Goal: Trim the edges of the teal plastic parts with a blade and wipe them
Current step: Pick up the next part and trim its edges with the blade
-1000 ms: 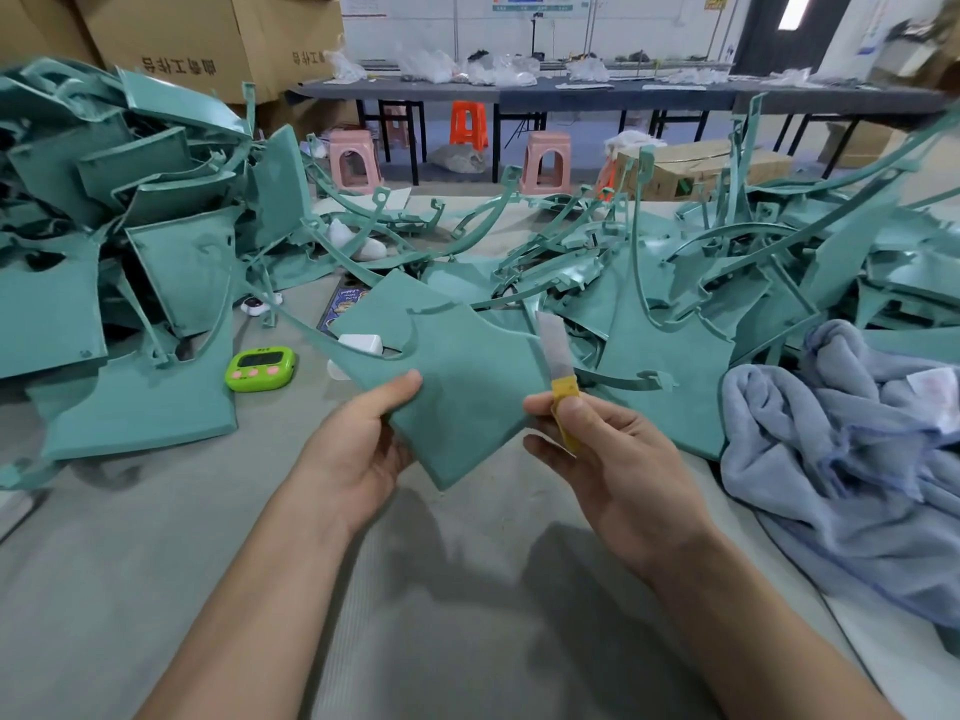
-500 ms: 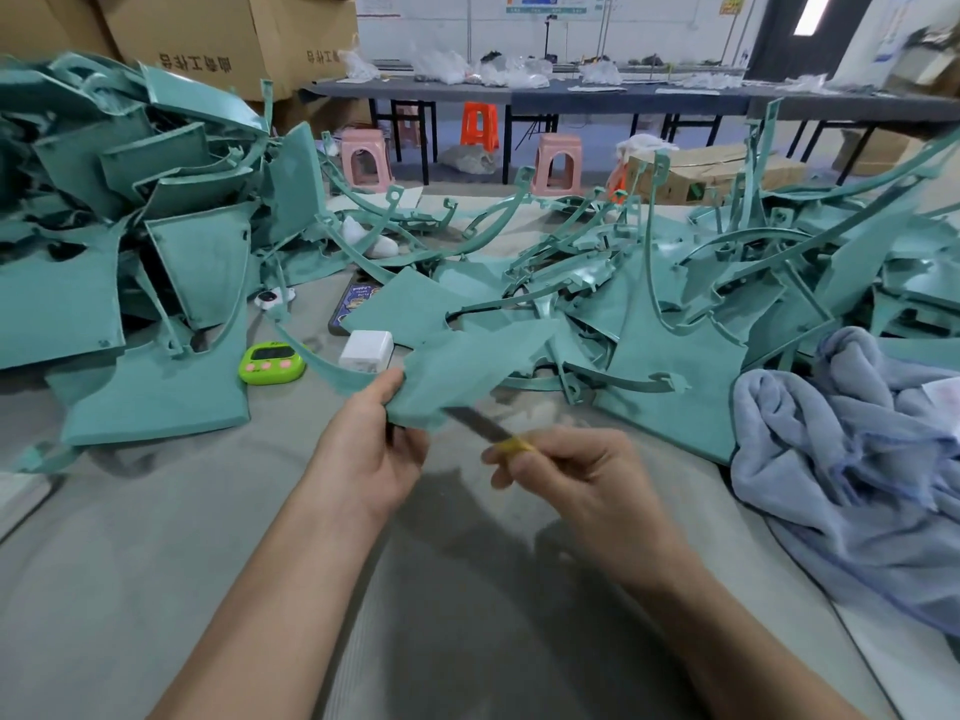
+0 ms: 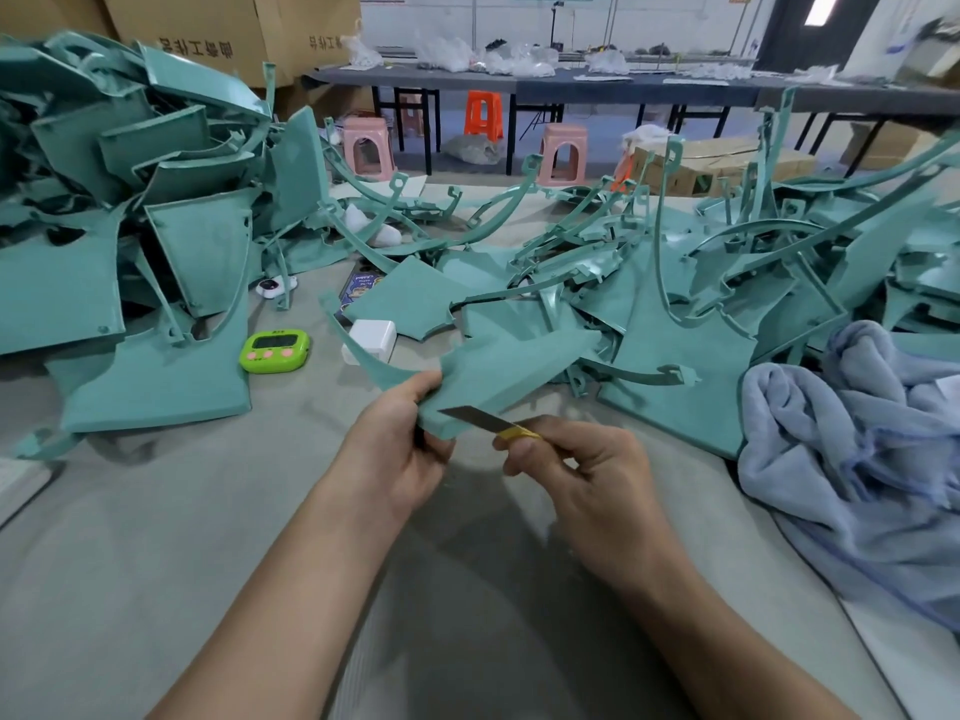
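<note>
A second ago I had the flat teal plastic panel (image 3: pixel 498 366) stood up facing me, with the thin steel blade (image 3: pixel 475 415) pointing straight up and clear of it. Now the panel is tipped nearly flat. The blade lies sideways with its tip toward nine o'clock, laid against the panel's near corner edge. I take that to mean the looking-over is done and trimming of this edge is starting. Wiping, I judge, is not yet due.

My left hand (image 3: pixel 400 449) pinches the panel at its near left corner, thumb on top, the other fingers curled beneath and mostly hidden. The blade tip sits close to that thumb, so a slip toward nine o'clock could nick it. My right hand (image 3: pixel 582 470) is closed narrow round the blade's yellow-wrapped end (image 3: pixel 514 433), thumb and forefinger pinching it and the other fingers folded in.

The panel is held just above the grey table mat (image 3: pixel 156 537), mid-view. From it, the crumpled pale blue towel (image 3: pixel 857 449) lies at four o'clock, near enough for wiping. A lime green digital timer (image 3: pixel 274 349) sits at nine o'clock. Heaps of other teal plastic parts (image 3: pixel 130 252) rise at ten and two o'clock; I cannot tell which are trimmed.
</note>
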